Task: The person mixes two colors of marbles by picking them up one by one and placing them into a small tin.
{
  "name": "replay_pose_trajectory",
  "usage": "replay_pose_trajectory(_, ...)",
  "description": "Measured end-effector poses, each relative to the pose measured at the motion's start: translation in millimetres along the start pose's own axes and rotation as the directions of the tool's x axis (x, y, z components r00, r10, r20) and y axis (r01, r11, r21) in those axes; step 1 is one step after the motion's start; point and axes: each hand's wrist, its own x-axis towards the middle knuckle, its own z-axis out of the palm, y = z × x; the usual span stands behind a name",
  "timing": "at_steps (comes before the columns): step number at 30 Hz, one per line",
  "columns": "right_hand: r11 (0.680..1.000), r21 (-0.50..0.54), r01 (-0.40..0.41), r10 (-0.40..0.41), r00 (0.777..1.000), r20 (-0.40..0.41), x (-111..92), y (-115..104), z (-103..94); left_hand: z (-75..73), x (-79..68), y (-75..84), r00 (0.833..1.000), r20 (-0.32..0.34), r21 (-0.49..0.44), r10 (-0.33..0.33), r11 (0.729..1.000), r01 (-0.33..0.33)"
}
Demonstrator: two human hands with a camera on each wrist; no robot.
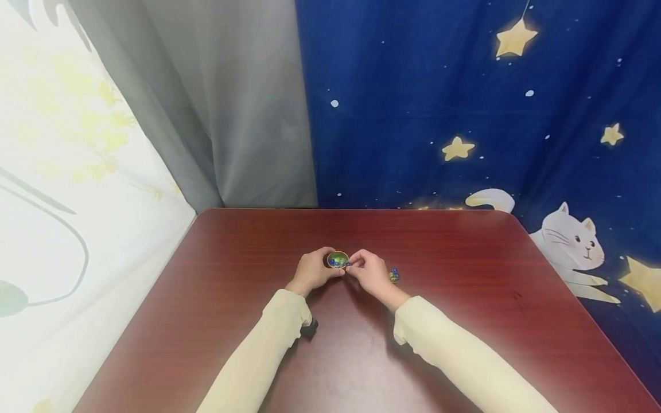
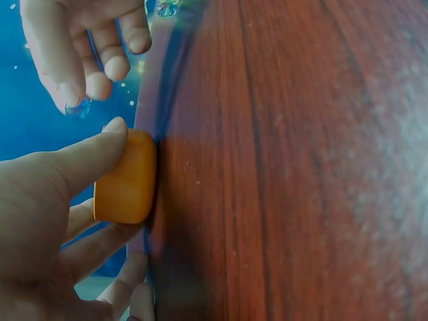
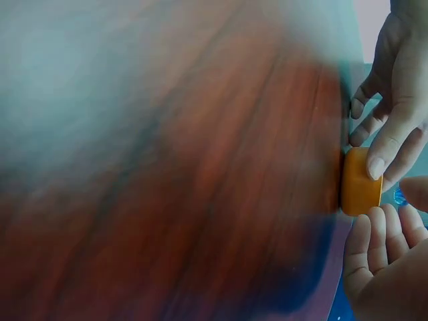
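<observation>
A small bowl [image 1: 338,252], orange outside and green inside, stands on the table with several blue beads [image 1: 333,263] in it. My left hand [image 1: 312,271] grips it from the left, thumb on the near side and fingers round the far side. In the left wrist view the bowl's orange wall [image 2: 127,180] shows between thumb and fingers. To the right of the rim, my right hand [image 1: 373,274] pinches a clear blue glassy bead [image 2: 78,109] between thumb and index finger. Its other fingers are loosely bent, as the right wrist view shows.
Just right of my right wrist lies a small cluster of blue and yellowish pieces [image 1: 395,275] on the dark red wooden table [image 1: 454,355]. Something small and black [image 1: 310,328] sits by the left cuff. Grey and blue curtains [image 1: 403,115] hang beyond the table's far edge.
</observation>
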Motion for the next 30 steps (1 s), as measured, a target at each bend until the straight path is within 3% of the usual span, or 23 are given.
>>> replay_pose_trajectory(19,0.996,-0.020,-0.087,0.087,0.996,0.014,13.8,-1.9,14.2,-2.3,2.7,1.0,0.999,0.018,0.034,0.041,0.999,-0.042)
replay_pose_trajectory(30,0.998,-0.024,-0.061,0.062,0.997,0.038,9.8,-3.1,9.4,-1.3,2.8,0.0,0.999,0.032,0.043,0.044,0.998,-0.045)
